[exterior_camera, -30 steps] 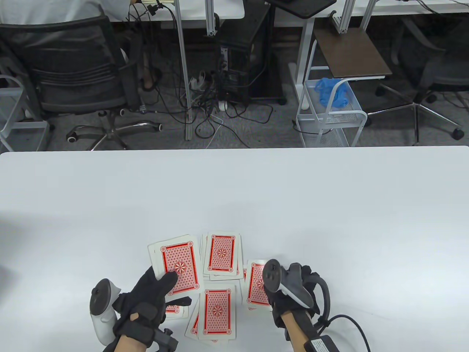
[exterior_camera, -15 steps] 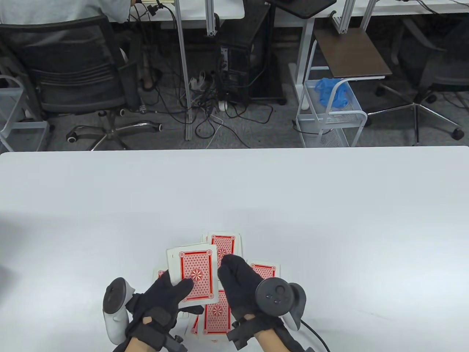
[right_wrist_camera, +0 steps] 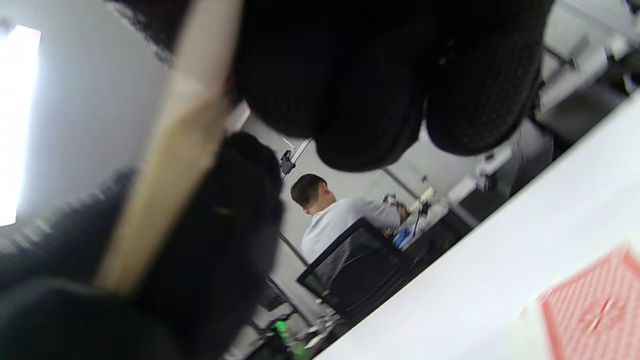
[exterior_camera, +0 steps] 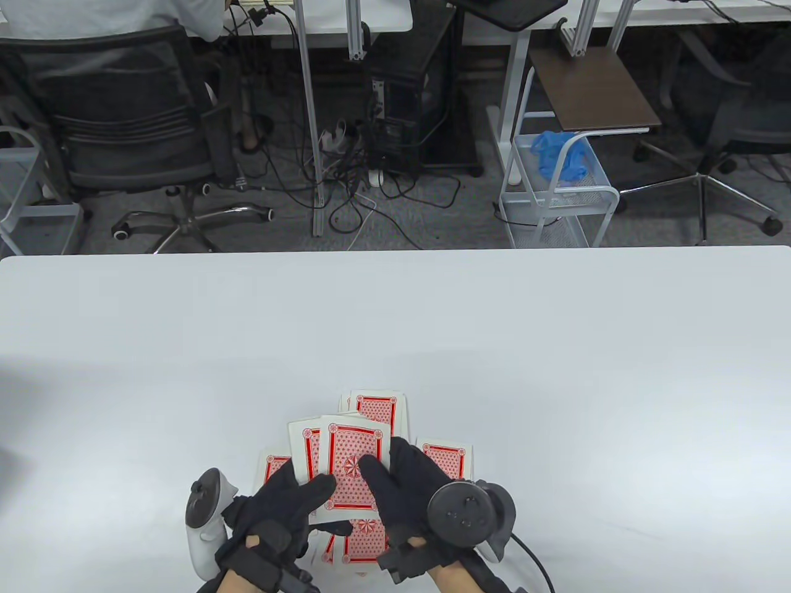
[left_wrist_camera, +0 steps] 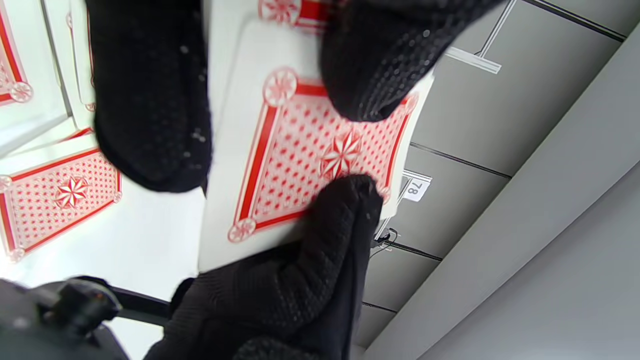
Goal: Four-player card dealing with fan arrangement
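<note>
Red-backed cards point(exterior_camera: 346, 460) half hidden by both hands' grip.

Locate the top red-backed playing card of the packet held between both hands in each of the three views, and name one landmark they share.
Table view: the top red-backed playing card sits bottom centre, between both gloved thumbs.
Left wrist view: it fills the centre, tilted, its star pattern showing.
Right wrist view: only the packet's pale edge runs diagonally on the left.
Shared landmark: the white table.

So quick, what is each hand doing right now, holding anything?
Left hand: holds the stack of cards, thumb curled over the top.
Right hand: thumb and fingers pinch the top card of that stack.
</note>
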